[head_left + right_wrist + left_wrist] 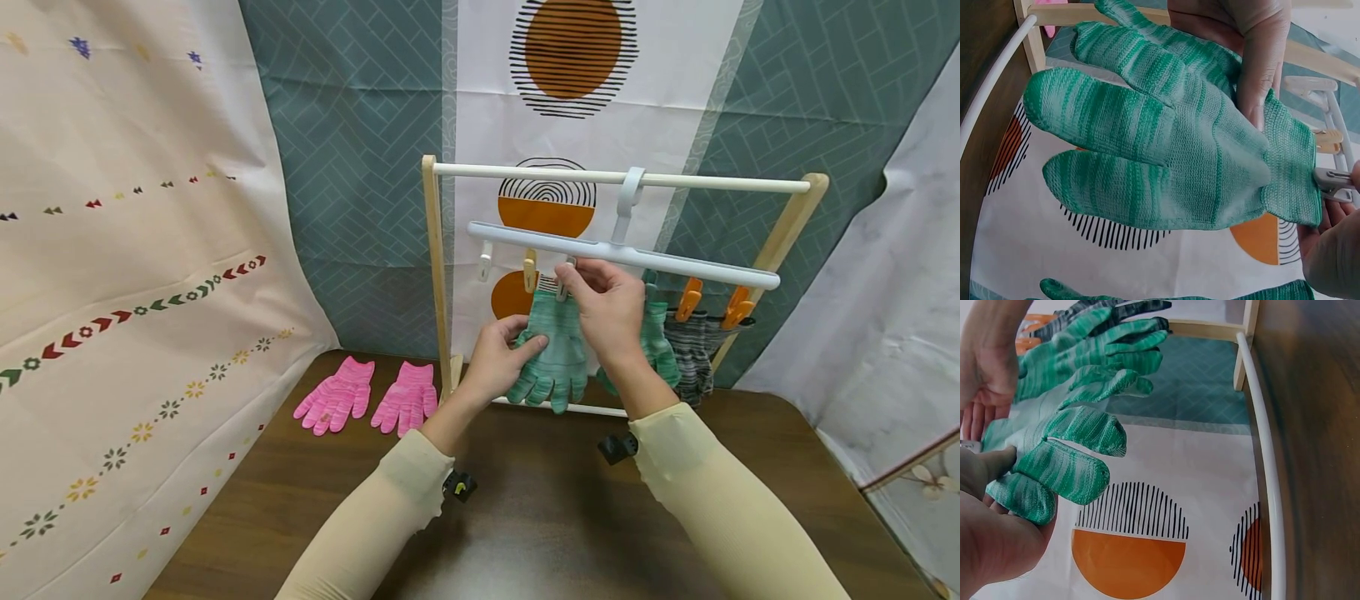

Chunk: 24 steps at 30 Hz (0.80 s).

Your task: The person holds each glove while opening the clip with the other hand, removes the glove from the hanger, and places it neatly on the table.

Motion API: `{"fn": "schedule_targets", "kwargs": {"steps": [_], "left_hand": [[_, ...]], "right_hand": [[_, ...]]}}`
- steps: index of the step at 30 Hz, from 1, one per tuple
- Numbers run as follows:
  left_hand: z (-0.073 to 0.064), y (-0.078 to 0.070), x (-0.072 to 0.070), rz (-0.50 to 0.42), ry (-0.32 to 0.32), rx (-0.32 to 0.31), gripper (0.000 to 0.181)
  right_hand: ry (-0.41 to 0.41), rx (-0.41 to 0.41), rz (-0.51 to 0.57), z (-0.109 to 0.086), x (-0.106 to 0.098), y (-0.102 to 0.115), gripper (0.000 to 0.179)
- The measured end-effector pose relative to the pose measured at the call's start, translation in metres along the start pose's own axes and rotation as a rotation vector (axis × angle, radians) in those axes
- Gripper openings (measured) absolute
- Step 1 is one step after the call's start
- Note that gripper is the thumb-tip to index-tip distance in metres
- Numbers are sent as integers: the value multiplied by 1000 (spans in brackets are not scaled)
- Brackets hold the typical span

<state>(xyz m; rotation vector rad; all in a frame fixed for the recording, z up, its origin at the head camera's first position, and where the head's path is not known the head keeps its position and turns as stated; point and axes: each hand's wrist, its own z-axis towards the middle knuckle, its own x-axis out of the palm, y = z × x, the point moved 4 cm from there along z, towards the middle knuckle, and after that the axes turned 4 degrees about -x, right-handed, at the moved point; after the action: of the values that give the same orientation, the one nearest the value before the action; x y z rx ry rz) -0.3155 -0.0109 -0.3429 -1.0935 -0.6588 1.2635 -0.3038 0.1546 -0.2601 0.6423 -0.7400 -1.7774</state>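
Note:
A green striped knit glove (pixel 558 346) hangs fingers down below a white hanger (pixel 547 242). My left hand (pixel 491 360) pinches its side, thumb on the near face. At the cuff (pixel 1294 162), my right hand (pixel 611 312) pinches a grey-white clip (pixel 1334 178) between thumb and fingers. The clip sits at the cuff edge; I cannot tell whether it bites the fabric. A second green glove (pixel 658 342) hangs behind my right wrist. Beside it, a dark grey glove (pixel 693 358) hangs from orange clips (pixel 690 298).
The hanger hooks over the top bar (pixel 510 172) of a wooden rack. On the hanger's left part are a white clip (pixel 485 261) and a yellowish clip (pixel 530 271). Two pink gloves, one farther left (pixel 341 396) and one nearer the rack (pixel 407 398), lie on the brown table (pixel 517 533).

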Motion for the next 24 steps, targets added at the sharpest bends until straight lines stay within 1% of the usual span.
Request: {"fn": "schedule_targets", "kwargs": {"steps": [6,9,17,24], "left_hand": [[-2,3,-1,44,-9,14,31],[-3,5,-2,51,-9,17,31],[-6,9,-5,61,-17,-4,31],[-9,12,-6,77,-12,-7,31]], "right_hand": [[-30,-10,-22,0,-2,-1,39],[-45,-14,-32,0,-3,-2,37],[-69,-30,12,1,-4,-3,33],[-78,-34,4,2,-5,-4,35]]}}
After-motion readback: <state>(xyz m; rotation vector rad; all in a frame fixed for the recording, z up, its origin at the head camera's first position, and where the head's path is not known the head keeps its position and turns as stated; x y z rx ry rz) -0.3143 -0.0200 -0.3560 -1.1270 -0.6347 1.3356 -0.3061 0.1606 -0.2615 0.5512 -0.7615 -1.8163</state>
